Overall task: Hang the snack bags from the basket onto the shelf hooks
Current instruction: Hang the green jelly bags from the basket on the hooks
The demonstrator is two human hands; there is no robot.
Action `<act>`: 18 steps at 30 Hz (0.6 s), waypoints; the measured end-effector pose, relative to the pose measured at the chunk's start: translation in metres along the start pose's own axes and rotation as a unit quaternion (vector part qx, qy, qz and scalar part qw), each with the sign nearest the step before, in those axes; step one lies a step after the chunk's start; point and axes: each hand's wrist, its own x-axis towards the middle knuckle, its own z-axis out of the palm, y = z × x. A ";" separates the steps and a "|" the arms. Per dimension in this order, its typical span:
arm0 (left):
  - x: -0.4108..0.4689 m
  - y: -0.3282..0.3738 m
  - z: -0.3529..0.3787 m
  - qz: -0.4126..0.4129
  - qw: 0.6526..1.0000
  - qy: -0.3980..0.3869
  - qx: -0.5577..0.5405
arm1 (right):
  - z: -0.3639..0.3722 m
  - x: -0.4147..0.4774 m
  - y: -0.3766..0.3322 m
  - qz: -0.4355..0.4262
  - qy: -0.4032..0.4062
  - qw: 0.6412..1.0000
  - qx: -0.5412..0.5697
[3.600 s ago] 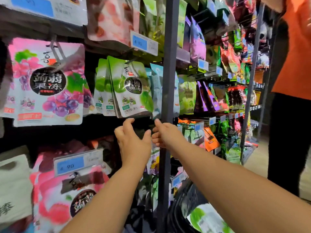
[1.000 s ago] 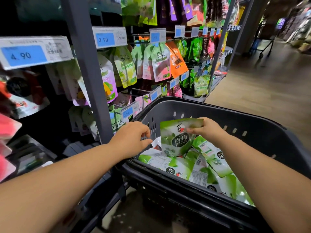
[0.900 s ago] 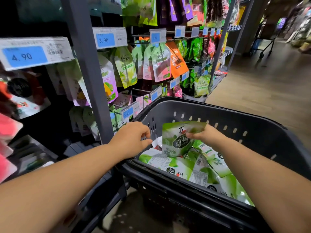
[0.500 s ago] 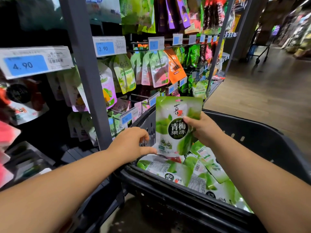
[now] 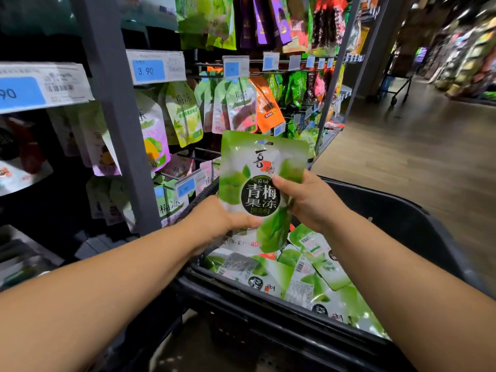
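A green snack bag is held upright in front of the person, above the near-left part of a dark plastic basket and clear of the packets lying in it. The right hand grips the bag's right edge about halfway up, with the thumb pressed on the printed front beside the round black label and the fingers curled behind. The left hand holds the lower left corner, thumb across the front near the bottom edge and the rest of the hand behind the pack. The bag's printed face is turned to the camera, and a small dark hanging slot shows at the middle of its top edge. Below it, more green bags lie heaped flat in the basket, some face up and some showing barcodes. To the left stands a grey shelf post with blue price tags on either side of it. Rows of pale green and pink hanging bags fill the rack behind, with an orange bag just above the held one. A wooden floor runs off to the right
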 end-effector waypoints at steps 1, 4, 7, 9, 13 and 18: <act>0.002 0.000 0.003 0.000 1.000 0.001 0.004 | -0.008 -0.003 -0.004 0.014 -0.020 0.999 -0.030; 0.008 -0.006 0.007 -0.001 1.000 0.017 0.014 | -0.047 -0.007 -0.005 0.095 -0.021 0.983 -0.156; 0.013 -0.016 0.005 -0.014 0.999 0.028 0.041 | -0.100 -0.010 0.011 0.180 0.042 0.915 -0.358; 0.017 -0.024 0.001 -0.025 0.997 0.042 0.055 | -0.129 -0.016 0.023 0.235 0.050 0.834 -0.496; 0.019 -0.026 0.002 -0.052 0.995 0.054 0.064 | -0.155 -0.037 0.043 0.332 0.039 0.720 -0.608; 0.018 -0.025 0.006 -0.053 0.995 0.057 0.063 | -0.159 -0.046 0.054 0.379 0.029 0.689 -0.617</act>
